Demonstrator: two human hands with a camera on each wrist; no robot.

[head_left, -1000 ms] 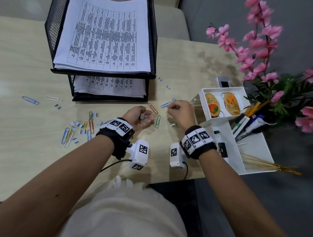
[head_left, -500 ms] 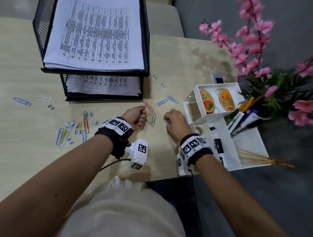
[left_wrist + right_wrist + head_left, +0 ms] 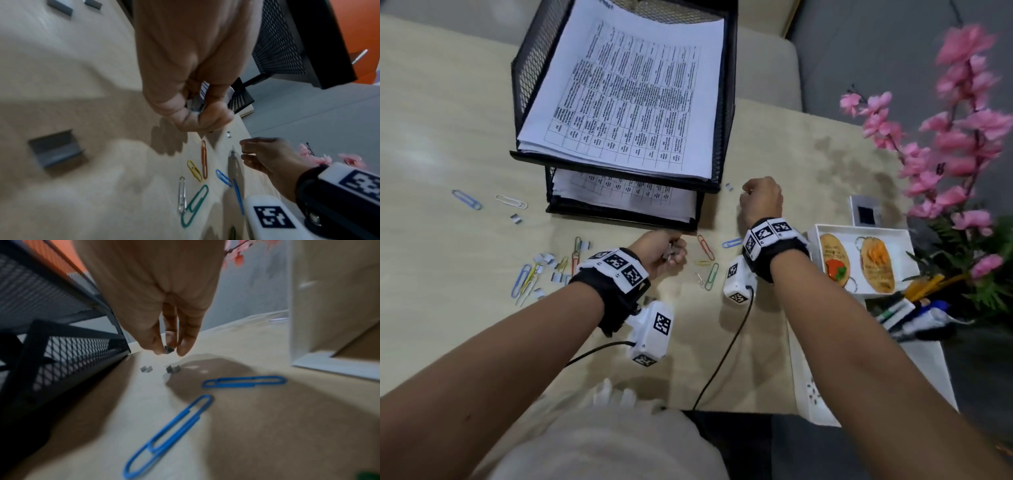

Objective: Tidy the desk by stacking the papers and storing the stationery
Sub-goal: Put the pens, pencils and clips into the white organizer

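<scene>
Printed papers [image 3: 619,102] lie stacked in both tiers of a black mesh tray [image 3: 726,137]. Coloured paper clips [image 3: 710,275] and small grey staple strips [image 3: 546,258] are scattered on the desk in front of it. My left hand [image 3: 674,255] is curled round a few staple strips [image 3: 195,104], just above the desk near the tray's front edge. Farther back, my right hand [image 3: 169,352] pinches one small staple strip [image 3: 169,349] between its fingertips by the tray's right front corner. Two more strips [image 3: 172,369] lie on the desk just below it.
A white organiser box [image 3: 859,230] stands at the right desk edge, with key tags, pens and pencils. Pink flowers [image 3: 955,144] rise behind it. More clips [image 3: 467,199] lie at the far left. Two blue clips [image 3: 244,381] lie near my right hand.
My right hand has moved away from me, from beside the organiser box to the tray's right front corner, and now pinches a staple strip. My left hand stays put with its strips.
</scene>
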